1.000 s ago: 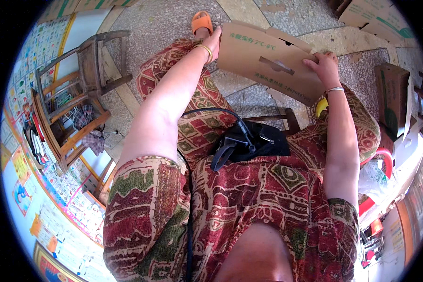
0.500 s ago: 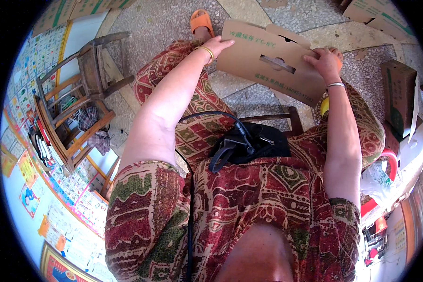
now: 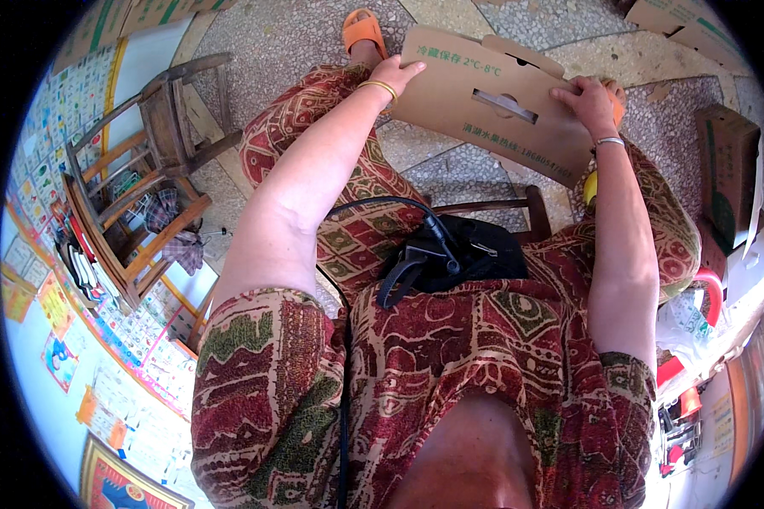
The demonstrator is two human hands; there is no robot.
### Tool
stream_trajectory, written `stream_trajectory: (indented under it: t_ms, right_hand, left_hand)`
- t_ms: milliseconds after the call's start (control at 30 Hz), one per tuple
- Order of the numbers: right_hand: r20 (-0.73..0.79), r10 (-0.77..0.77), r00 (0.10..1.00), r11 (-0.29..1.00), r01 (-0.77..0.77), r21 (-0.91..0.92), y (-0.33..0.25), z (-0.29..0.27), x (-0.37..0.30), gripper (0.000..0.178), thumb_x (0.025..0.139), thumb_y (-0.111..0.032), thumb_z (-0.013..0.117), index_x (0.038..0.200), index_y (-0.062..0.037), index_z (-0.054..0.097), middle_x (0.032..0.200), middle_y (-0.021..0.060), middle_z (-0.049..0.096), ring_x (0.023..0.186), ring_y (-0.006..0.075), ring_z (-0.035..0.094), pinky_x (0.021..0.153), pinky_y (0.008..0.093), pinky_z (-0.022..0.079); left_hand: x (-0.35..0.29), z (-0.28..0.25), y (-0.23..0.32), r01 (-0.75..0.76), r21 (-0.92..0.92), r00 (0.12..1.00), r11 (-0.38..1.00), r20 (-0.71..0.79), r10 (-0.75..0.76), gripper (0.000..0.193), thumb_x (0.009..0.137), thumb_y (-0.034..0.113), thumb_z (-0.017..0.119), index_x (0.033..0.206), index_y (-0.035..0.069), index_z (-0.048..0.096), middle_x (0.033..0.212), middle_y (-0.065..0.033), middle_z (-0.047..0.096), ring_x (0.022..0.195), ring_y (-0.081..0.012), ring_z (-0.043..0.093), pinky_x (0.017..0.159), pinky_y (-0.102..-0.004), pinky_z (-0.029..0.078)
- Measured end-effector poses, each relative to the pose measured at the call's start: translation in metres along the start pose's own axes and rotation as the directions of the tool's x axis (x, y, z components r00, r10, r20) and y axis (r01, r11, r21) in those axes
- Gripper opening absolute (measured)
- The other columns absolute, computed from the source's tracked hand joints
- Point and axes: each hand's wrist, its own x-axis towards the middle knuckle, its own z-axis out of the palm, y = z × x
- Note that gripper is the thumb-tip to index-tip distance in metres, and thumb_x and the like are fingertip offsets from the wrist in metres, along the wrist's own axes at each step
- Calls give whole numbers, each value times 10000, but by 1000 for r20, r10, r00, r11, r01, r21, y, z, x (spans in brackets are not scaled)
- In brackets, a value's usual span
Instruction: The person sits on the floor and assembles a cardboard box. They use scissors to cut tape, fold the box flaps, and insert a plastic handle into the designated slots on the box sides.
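A brown cardboard box (image 3: 450,93) with green print and a slotted handle hole is held out in front of my knees, its broad face toward me. My left hand (image 3: 396,76) grips its left edge, thumb on the face and the other fingers hidden behind. My right hand (image 3: 587,100) holds the right side near the top, thumb lying on the cardboard. A small tab flap stands along the far edge. On my lap rests a black pouch (image 3: 458,254) with a cable.
A wooden chair (image 3: 157,170) stands at the left, with cloth and papers about it. At the right is another printed carton (image 3: 726,174), near a plastic bag (image 3: 683,327) and a red curved tube (image 3: 710,293). More flat cartons (image 3: 688,30) lie at the far right.
The box has shifted very slightly, its lower right corner a little farther right. Both hands keep their hold on it.
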Motion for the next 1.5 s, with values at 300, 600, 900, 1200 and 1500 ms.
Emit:
stream_trajectory:
  t_ms: [300, 600, 900, 1200, 1500]
  right_hand:
    - [-430, -473, 769, 858, 292, -422, -45, 9, -38, 368, 819, -366, 664, 1110, -145, 627, 991, 127, 658, 899, 302, 645, 785, 450, 516]
    - [48, -195, 980, 943, 201, -266, -88, 48, -74, 363, 923, -307, 518, 1243, -139, 547, 833, 175, 683, 744, 362, 668, 657, 461, 548]
    - [6, -140, 990, 957, 137, -257, -102, 54, -66, 304, 906, -336, 553, 1115, -116, 563, 757, 151, 678, 693, 346, 672, 613, 468, 545]
    - [119, -126, 985, 977, 144, -157, -111, 26, -60, 214, 839, -284, 588, 935, -106, 657, 853, 141, 687, 825, 343, 670, 720, 459, 539]
    - [125, -131, 983, 960, 158, -231, -110, 32, -57, 224, 828, -295, 635, 872, -76, 652, 901, 166, 671, 844, 334, 652, 757, 460, 519]
  left_hand:
    - [18, 8, -11, 2, 131, 1000, 991, -27, 2, 645, 838, 526, 608, 1202, -6, 584, 1187, -228, 618, 1106, -341, 598, 946, -395, 459]
    - [8, 15, 14, 16, 166, 996, 986, -85, -2, 617, 842, 506, 615, 1188, -4, 598, 1162, -218, 634, 1090, -333, 609, 937, -386, 466]
    - [5, 13, 8, 18, 199, 997, 980, -73, -3, 633, 838, 519, 615, 1174, -17, 606, 1121, -232, 647, 1066, -330, 623, 925, -381, 473]
    - [-14, 9, 26, 28, 161, 999, 987, -35, -23, 607, 845, 508, 608, 1199, 16, 591, 1157, -211, 638, 1071, -329, 616, 919, -386, 469]
    - [-14, 11, 24, -19, 145, 1000, 989, 4, 19, 603, 853, 514, 595, 1178, 6, 600, 1142, -213, 643, 1060, -332, 620, 914, -387, 470]
